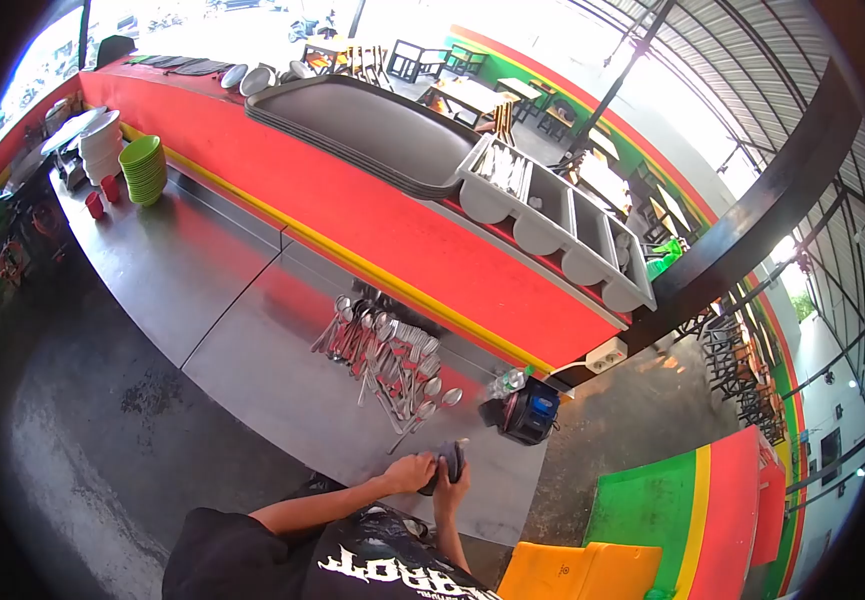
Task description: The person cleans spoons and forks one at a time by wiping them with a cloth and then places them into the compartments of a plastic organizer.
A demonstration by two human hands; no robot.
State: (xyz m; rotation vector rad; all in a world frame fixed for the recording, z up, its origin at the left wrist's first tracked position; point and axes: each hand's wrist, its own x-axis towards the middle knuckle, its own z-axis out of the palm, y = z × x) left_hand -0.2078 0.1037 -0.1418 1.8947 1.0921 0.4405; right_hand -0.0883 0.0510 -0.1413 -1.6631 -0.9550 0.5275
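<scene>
Both hands meet low in the view, close above the steel counter (272,370). My left hand (410,473) is closed on a dark grey cloth (448,460), bunched up. Against its other side, my right hand (450,491) wraps the same cloth. A small shiny tip pokes out at the cloth's top; the rest of that piece is hidden in the folds. Just beyond the hands lies a loose pile of metal spoons and forks (382,355), with several spoons spread toward me.
To the right of the cutlery are a black and blue bag (530,412) and a clear bottle (507,382). Green bowls (144,172) and red cups (95,206) stand far left. On the red ledge (352,220) rest dark trays (362,125) and a divided cutlery bin (552,215).
</scene>
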